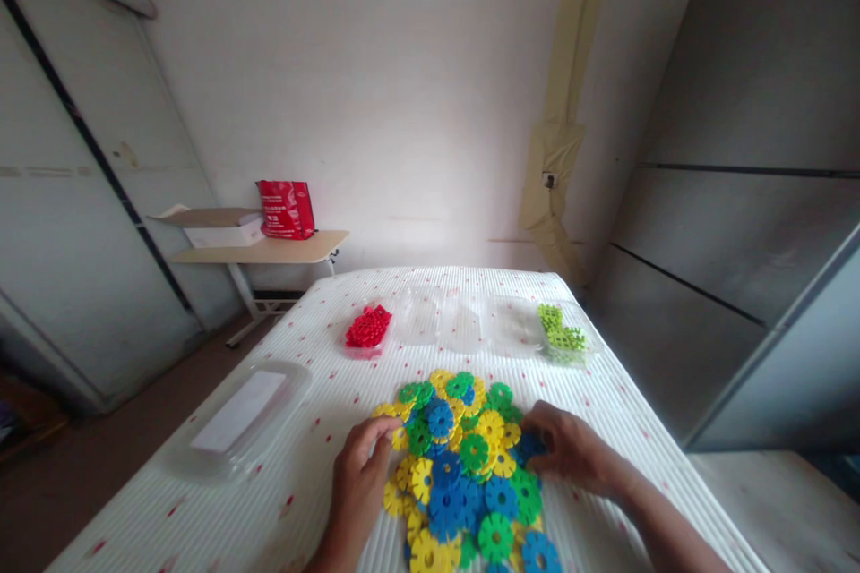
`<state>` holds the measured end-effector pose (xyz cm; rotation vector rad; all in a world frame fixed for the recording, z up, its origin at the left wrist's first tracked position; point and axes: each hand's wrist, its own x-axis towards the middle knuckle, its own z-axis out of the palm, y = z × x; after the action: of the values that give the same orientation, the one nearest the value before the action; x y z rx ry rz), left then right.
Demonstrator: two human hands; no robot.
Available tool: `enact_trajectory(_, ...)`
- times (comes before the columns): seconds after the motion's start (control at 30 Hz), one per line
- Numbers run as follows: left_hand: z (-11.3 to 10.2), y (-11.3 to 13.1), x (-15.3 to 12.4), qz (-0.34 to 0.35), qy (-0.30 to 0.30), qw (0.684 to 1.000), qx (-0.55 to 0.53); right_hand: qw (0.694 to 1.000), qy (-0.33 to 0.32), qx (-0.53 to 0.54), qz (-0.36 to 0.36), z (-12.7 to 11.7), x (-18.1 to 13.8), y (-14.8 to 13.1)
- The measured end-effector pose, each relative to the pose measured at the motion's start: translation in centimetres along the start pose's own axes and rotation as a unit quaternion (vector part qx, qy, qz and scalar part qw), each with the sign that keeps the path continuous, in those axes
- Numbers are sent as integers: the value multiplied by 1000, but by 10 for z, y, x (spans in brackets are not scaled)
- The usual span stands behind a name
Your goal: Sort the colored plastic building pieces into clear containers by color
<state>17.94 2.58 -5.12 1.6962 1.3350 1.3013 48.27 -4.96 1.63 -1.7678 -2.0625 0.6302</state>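
Observation:
A heap of flat toothed plastic discs (pixel 463 466) in yellow, blue and green lies on the white striped tablecloth (pixel 315 412) in front of me. My left hand (pixel 359 479) rests on the heap's left edge, fingers curled onto a yellow disc (pixel 401 439). My right hand (pixel 571 449) lies on the heap's right edge, fingers bent over a blue disc (pixel 530 446). Whether either hand has a firm grip on a disc is unclear.
Farther back stand clear trays: one with red discs (pixel 368 327), one with light-green discs (pixel 561 333), empty ones (pixel 463 322) between. A clear lid with white paper (pixel 238 416) lies left. A side table with a red bag (pixel 287 209) stands by the wall.

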Motion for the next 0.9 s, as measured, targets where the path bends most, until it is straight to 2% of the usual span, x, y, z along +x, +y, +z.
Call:
enact_trajectory(0.17, -1, 2, 0, -8, -5, 1000, -2, 1000, 7, -3, -13, -2, -1, -4)
enact_trajectory(0.37, -2, 7, -1, -6, -5, 1000, -1, 999, -5, 33, 24, -4, -2, 2)
enact_trajectory(0.43, -2, 7, -2, -6, -5, 1000, -3, 999, -6, 42, 15, -4, -2, 1)
enact_trajectory(0.57, -3, 7, -2, -9, -5, 1000, -3, 1000, -7, 12, -23, -1, -1, -3)
enact_trajectory(0.9, -2, 12, -1, -1, 8, 1000, -12, 1000, -7, -17, -22, -1, -1, -5)
